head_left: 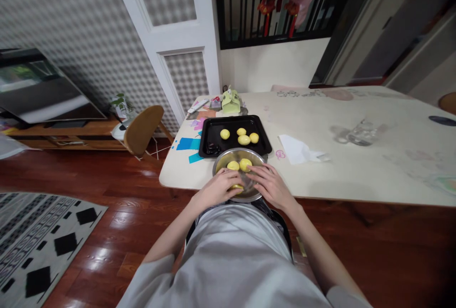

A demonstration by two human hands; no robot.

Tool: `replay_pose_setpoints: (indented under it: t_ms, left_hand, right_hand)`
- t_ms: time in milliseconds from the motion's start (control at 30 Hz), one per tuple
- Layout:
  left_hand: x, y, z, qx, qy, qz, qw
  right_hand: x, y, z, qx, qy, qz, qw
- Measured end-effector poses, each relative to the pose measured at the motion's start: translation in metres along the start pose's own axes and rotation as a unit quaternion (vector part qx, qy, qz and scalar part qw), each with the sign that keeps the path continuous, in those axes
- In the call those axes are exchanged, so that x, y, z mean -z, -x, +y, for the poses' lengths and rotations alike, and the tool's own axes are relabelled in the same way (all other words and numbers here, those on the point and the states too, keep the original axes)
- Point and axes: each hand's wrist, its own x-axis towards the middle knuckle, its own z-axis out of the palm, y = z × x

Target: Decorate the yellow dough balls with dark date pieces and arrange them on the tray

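A metal bowl stands at the table's near edge, in front of my body. Two lemons show in its far half, one on the left and one on the right. My left hand reaches over the bowl's left rim, its fingers and thumb curled about a third lemon, which they partly cover. Over the right rim lies my right hand, fingers stretched apart, their tips close to the right lemon; whether they touch it I cannot tell. Just beyond the bowl, a black tray carries several lemons.
Dark glossy items lie in the tray's near left corner. To the right are a crumpled white tissue and a clear glass vessel. A green box and a white remote sit behind. A wooden chair stands left.
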Motion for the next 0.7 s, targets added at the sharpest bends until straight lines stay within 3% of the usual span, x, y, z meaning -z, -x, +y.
replay_pose_setpoints:
  t_ms: [700]
  left_hand:
    - [0.0002,-0.0008,0.0008,-0.005,-0.001,-0.008,1.0]
  right_hand:
    - [-0.0002,0.0005,0.0008,0.003,0.003,0.004,1.0]
